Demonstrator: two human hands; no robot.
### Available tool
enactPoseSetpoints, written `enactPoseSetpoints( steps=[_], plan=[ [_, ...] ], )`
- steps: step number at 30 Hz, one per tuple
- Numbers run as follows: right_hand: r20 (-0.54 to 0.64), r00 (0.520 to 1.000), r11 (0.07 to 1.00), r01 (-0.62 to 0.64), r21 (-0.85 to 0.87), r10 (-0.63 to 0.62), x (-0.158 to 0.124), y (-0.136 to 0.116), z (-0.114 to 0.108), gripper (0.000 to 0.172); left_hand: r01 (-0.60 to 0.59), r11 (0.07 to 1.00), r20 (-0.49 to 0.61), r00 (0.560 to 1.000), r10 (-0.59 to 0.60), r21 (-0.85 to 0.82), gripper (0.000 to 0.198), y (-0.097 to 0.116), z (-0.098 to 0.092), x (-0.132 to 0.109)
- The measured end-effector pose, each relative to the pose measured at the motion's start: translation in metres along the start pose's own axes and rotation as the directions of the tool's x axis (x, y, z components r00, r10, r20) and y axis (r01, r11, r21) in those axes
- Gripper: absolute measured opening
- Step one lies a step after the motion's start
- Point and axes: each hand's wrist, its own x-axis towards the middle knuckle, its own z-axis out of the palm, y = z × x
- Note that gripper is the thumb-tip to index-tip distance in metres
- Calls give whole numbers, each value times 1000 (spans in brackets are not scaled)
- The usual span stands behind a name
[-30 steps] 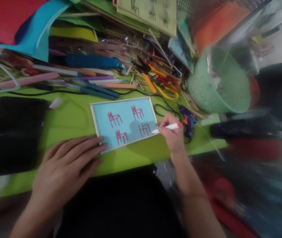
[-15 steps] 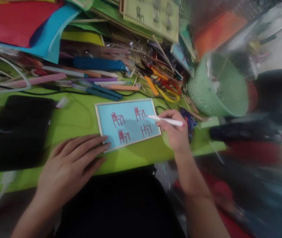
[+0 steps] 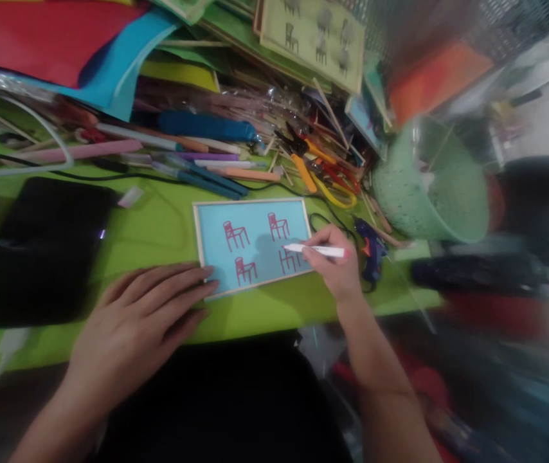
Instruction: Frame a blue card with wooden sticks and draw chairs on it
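A blue card [image 3: 216, 283] with a thin pale wooden frame lies on the green tabletop, bearing several red chair drawings. My left hand [image 3: 144, 321] rests flat at the card's lower left corner, fingers stretched out and fingertips on its edge. In my right hand [image 3: 337, 267] is a white marker [image 3: 320, 250] with a pinkish-red end, pinched between thumb and fingers. Its tip is at the top of the lower right chair drawing [image 3: 290, 259], which lacks the filled backrest of the others. My right fingers cover the card's right edge.
A black tablet-like device [image 3: 38, 257] with a white cable lies at left. Behind the card are pens, blue-handled tools [image 3: 211, 180], orange pliers [image 3: 303, 170] and yellow-handled scissors [image 3: 339, 190]. A glue gun [image 3: 371, 247] and a green basket [image 3: 433, 186] stand at right.
The marker tip has moved from beside the upper right chair drawing down to the top of the lower right one. My left hand stays on the card's corner; the view has shifted slightly.
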Motion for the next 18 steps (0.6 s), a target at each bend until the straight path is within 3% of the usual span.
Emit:
enactPoseSetpoints(
  steps=[18],
  plan=[
    [45, 999, 996, -8, -86, 12, -1, -4, -1, 10, -18, 1000, 1, 1000, 18, 2, 30, 1, -1, 1]
  ],
)
